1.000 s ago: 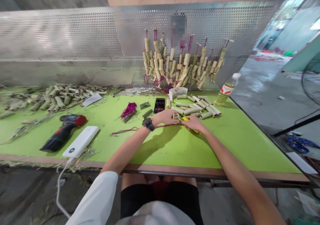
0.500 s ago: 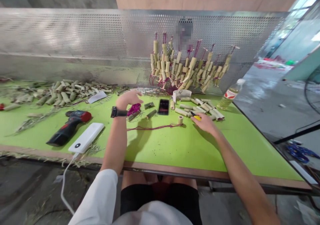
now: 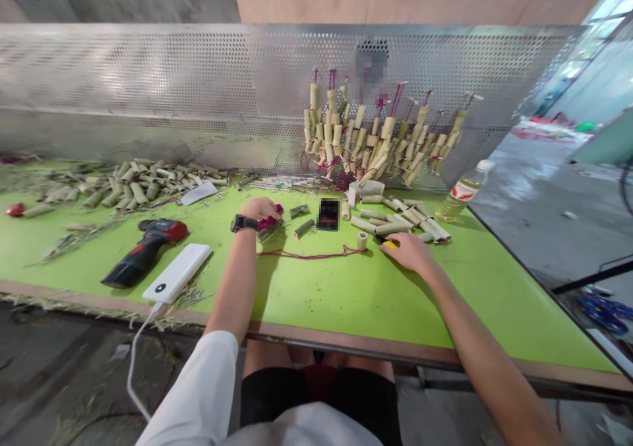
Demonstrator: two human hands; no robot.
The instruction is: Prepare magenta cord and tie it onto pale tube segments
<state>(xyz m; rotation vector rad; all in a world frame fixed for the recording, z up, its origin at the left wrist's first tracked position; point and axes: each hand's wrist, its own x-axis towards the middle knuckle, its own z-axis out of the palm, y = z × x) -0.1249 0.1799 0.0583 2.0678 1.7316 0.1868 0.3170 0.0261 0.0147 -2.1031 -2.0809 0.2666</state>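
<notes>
Your R hand [image 3: 409,251] grips a yellow-and-black tool [image 3: 391,243] just right of the short upright bamboo tube [image 3: 362,241]; your L hand [image 3: 260,209], w/ a watch [image 3: 239,223] at the wrist, touches magenta string [image 3: 267,223] well left of that tube, though can't tell if its fingers are closed on it. A thin purple cord [image 3: 309,256] runs left from the tube's foot. Loose bamboo pieces [image 3: 395,227] lie behind & to the tube's right, approx. level w/ a blurred dark rectangle [image 3: 328,214]. Far left of the tube: a drill [image 3: 143,254] & white power bank [image 3: 178,273]. Well behind it, strung bamboo [image 3: 328,132] hangs along a perforated metal panel [image 3: 198,70].
</notes>
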